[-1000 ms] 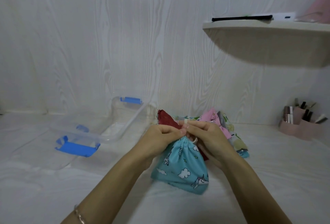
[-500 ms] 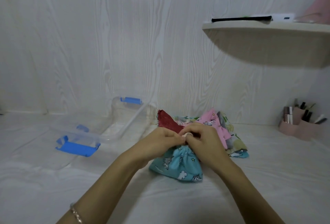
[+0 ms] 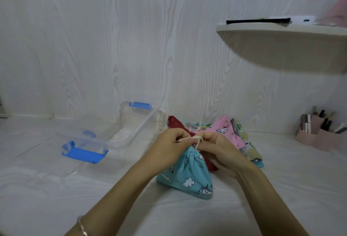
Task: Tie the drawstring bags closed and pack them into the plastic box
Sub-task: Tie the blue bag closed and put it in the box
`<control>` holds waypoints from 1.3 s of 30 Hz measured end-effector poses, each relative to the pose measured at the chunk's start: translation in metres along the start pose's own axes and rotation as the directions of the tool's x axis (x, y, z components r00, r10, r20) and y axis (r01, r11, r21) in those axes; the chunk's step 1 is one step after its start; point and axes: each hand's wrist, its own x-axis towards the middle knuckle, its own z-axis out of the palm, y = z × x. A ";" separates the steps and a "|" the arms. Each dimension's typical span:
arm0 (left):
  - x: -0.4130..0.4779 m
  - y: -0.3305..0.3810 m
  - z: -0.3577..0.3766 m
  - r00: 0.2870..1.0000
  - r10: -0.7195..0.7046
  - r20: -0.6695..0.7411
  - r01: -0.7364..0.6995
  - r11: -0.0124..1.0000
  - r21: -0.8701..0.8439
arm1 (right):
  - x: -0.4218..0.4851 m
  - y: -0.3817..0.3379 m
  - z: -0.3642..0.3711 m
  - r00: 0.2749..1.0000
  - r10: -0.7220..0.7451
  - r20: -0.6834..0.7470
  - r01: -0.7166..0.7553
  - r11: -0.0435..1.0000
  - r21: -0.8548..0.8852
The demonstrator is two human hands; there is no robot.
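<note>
My left hand (image 3: 172, 141) and right hand (image 3: 219, 147) each pinch the cream cord (image 3: 197, 138) at the gathered neck of the blue bag (image 3: 187, 173), which stands on the table (image 3: 56, 188) to the right of the plastic box (image 3: 135, 128). I'd pull the 2 ends evenly outward; the knot looks only half-cinched, I think.

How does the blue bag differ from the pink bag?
The left hand and right hand pinch the cord of the blue bag; the pink bag lies untouched in the pile. The blue bag's mouth is gathered shut; the pink bag's mouth is hidden. Both are printed cloth.
</note>
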 end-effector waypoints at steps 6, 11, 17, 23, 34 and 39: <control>0.002 0.003 0.003 0.999 -0.029 0.042 0.035 0.988 -0.149 | 0.000 -0.009 0.006 0.999 -0.041 0.010 0.042 0.969 -0.242; 0.001 -0.001 0.000 0.997 -0.064 -0.046 0.053 0.976 -0.213 | 0.003 -0.012 0.007 0.977 -0.035 -0.211 0.092 0.960 0.266; -0.001 -0.003 0.000 0.989 -0.100 -0.107 0.076 0.975 -0.210 | 0.000 -0.014 0.009 0.954 0.077 -0.289 0.060 0.897 0.438; -0.002 -0.007 -0.004 0.953 -0.094 -0.288 0.053 0.988 -0.147 | -0.005 -0.022 0.007 0.935 -0.014 -0.353 0.196 0.852 0.486; -0.003 -0.014 0.001 0.883 0.040 -0.468 0.110 0.951 0.288 | -0.011 -0.027 0.010 0.938 0.154 -0.312 -0.078 0.967 0.244; -0.001 -0.004 0.011 0.921 -0.041 -0.387 0.081 0.993 0.088 | -0.004 -0.028 0.007 0.946 0.259 -0.194 -0.247 0.965 0.088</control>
